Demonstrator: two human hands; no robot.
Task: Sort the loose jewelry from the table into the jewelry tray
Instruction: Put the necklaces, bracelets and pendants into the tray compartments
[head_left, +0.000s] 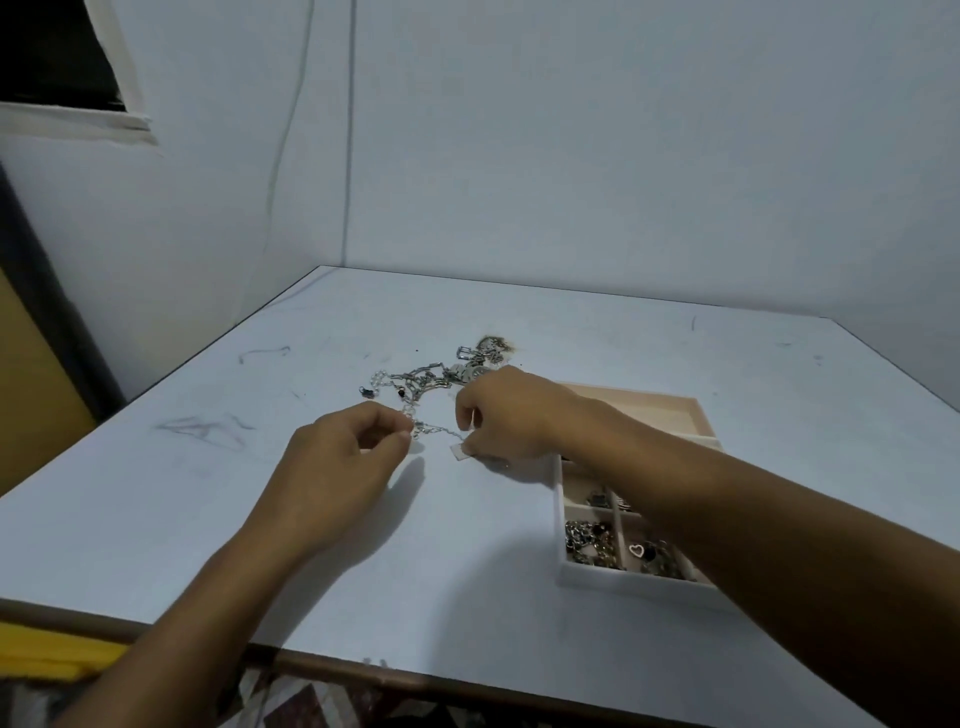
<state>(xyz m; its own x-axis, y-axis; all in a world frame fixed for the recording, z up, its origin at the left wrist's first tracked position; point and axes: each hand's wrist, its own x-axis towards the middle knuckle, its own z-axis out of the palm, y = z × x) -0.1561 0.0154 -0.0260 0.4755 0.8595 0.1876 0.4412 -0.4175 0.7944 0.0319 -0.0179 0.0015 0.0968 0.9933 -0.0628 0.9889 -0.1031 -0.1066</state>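
While the left hand (343, 457) and right hand (506, 415) pinch the thin chain (437, 430), fingers (397, 441) clamped | best ease it slowly from the tangled pile (441, 376) | keep taut, then jewelry tray (623, 582)

Tray (623, 579) partly behind right forearm (727, 493)

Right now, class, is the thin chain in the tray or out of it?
Out: left hand and right hand pinch the thin chain over the table, beside the tray.
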